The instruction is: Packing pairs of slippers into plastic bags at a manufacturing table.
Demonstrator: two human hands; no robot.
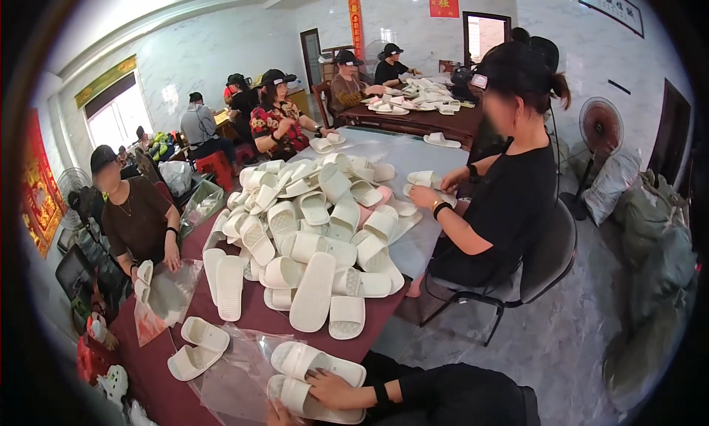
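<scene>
A pair of white slippers lies at the bottom, the far slipper [295, 359] beside the near slipper [286, 389]. My right hand [336, 389] reaches in from the right with its fingers tucked into the near slipper behind the strap, gripping it. At the lower edge, my left hand [278, 414] is partly cut off, its fingers against the toe end of that same slipper. Under and left of the pair spreads a clear plastic bag [240, 367]. Another pair of white slippers [196, 358] rests on the bag's left side.
A large pile of white slippers [314, 208] covers the middle of the dark red table [159, 385]. Across the left corner, a person [140, 219] holds slippers over a plastic bag. On the right another person [509, 175] handles slippers from a chair [546, 252]. Several others work farther back.
</scene>
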